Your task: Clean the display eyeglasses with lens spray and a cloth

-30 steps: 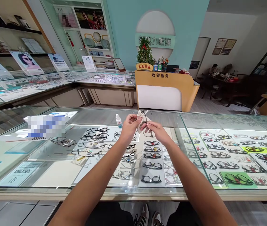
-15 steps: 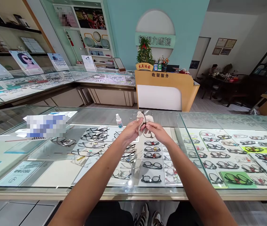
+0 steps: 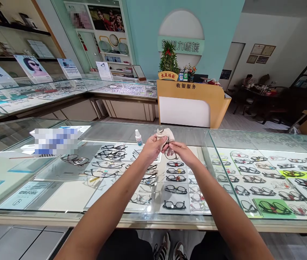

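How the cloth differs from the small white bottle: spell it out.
The cloth is bunched up in the left hand; the bottle stands on the glass counter, apart from that hand. The cloth is beige; the bottle is white with a bluish lower part. Both are pale.

Beyond the right hand (image 3: pixel 180 149), a yellow-brown desk (image 3: pixel 191 104) fronts a turquoise wall (image 3: pixel 144 36); farther right, a dark table (image 3: pixel 261 93) stands on grey flooring (image 3: pixel 241 117). Below the hand runs a brightly lit glass counter (image 3: pixel 131 221).
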A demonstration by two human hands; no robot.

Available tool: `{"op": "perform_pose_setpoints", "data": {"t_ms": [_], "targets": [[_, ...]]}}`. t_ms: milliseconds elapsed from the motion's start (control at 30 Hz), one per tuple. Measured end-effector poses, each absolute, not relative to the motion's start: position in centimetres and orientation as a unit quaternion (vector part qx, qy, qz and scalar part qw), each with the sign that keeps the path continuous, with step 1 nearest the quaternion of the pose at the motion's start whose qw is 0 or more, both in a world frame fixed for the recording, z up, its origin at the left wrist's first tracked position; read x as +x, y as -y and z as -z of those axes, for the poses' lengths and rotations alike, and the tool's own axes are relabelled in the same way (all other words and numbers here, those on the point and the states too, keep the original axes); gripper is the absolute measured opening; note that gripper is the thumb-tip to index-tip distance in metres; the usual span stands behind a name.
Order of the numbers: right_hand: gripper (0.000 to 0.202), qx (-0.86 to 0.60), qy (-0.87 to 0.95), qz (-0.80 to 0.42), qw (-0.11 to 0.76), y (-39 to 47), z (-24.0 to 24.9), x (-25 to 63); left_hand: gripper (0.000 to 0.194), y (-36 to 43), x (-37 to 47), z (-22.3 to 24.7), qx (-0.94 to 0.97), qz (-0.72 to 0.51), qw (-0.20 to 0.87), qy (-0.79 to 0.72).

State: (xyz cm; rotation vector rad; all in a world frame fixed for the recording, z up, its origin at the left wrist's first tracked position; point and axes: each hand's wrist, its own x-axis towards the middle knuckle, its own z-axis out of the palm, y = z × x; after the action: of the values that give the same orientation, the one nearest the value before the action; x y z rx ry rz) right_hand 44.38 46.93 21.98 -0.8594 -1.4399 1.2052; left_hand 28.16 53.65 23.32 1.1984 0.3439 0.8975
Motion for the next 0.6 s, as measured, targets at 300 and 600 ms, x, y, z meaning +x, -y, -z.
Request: {"op": "perform_pose_setpoints", "data": {"t_ms": [300, 600], "targets": [[0.039, -0.38, 0.617, -0.471, 0.503, -46.6, -22.7, 44.4, 0.048, -53.9, 28.5, -23.0, 0.548, -0.456, 0.677, -0.183], [0.038, -0.407, 0.552, -0.48, 0.547, -46.9, -22.2, 45.1, 0.047, -55.3, 27.1, -23.3, 0.553, -0.404, 0.714, -0.146]]}}
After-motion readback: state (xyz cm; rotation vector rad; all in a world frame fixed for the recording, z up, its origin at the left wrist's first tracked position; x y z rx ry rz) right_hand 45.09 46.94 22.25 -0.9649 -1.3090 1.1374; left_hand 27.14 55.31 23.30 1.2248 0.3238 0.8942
